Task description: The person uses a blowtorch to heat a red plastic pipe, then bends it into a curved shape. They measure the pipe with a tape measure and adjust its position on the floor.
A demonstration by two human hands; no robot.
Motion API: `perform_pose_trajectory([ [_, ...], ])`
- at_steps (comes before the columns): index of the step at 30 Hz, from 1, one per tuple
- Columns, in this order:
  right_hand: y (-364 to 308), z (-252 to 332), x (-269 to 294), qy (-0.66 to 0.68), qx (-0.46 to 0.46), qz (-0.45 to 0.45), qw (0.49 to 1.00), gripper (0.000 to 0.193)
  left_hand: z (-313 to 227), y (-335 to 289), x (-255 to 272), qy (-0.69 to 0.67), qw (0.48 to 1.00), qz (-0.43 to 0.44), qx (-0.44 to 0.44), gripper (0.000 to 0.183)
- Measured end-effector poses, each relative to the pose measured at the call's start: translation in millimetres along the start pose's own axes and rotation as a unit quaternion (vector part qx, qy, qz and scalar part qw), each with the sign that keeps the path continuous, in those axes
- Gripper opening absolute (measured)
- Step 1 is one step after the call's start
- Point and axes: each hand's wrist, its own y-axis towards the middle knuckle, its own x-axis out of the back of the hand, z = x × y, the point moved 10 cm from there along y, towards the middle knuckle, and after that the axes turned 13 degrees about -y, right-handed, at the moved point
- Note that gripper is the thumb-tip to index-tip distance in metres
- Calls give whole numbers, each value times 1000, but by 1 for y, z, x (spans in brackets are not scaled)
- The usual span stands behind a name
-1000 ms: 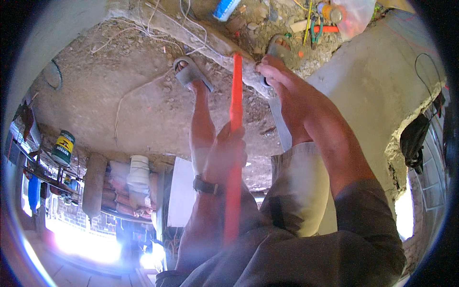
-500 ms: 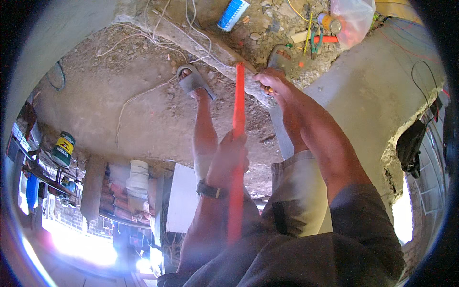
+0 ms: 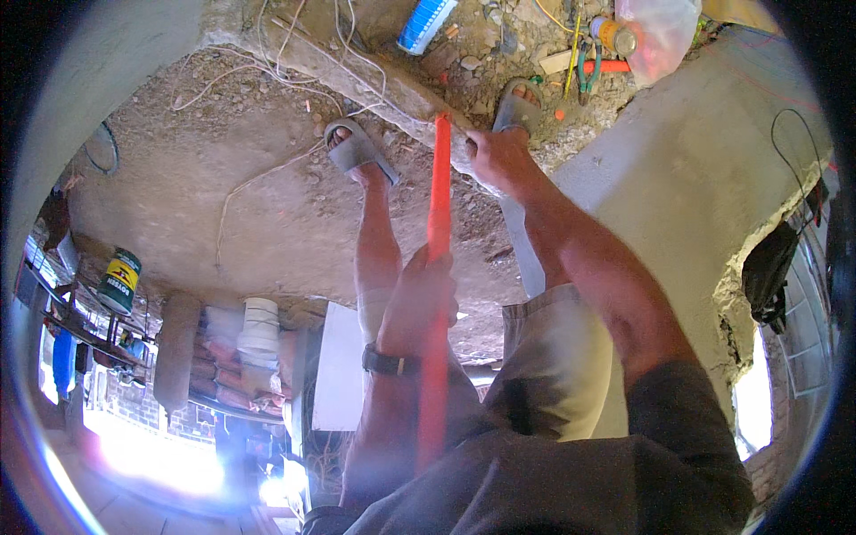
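Orange pipe (image 3: 440, 192) points outward, far end by ledge (image 3: 406, 91). Left hand (image 3: 423, 299) wrapped round mid-length; right hand (image 3: 501, 160) near far end, grip unclear. Pipe probably light, stiff, smooth, slippery; best held mid-length.

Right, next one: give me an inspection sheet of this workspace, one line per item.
Surface: rough earth floor strewn with small rubble; a raised ledge crosses it.
Job's things: one orange pipe, long and straight.
Clutter: blue-and-white container, pliers, small can and clear plastic bag beyond the ledge.
Hands: left hand closed around the pipe; right hand near its far end, contents hidden.
Cables: pale cords loose over floor and ledge, material unclear; dark looped cable at right.
Surroundings: green-and-yellow can and white buckets at left; black bag at right.
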Motion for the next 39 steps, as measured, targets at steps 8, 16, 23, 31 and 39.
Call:
perform_pose_trajectory([
  [8, -12, 10, -3, 30, -57, -31, 997, 32, -7, -3, -8, 0, 1000, 17, -22, 35],
  [16, -2, 1, 5, 84, -51, 4, 995, 28, -22, -5, -16, 109, 993, -31, -35, 28],
  [23, -1, -7, 19, 29, -75, -55, 995, 23, -1, 2, -3, 66, 997, -25, 6, 27],
  [31, 0, -20, -53, 453, -273, -53, 847, 18, -10, 0, -15, 9, 1000, -15, 2, 19],
  [39, -10, -31, -72, 314, -225, -156, 909, 20, 0, 4, -3, 12, 1000, 10, 2, 31],
])
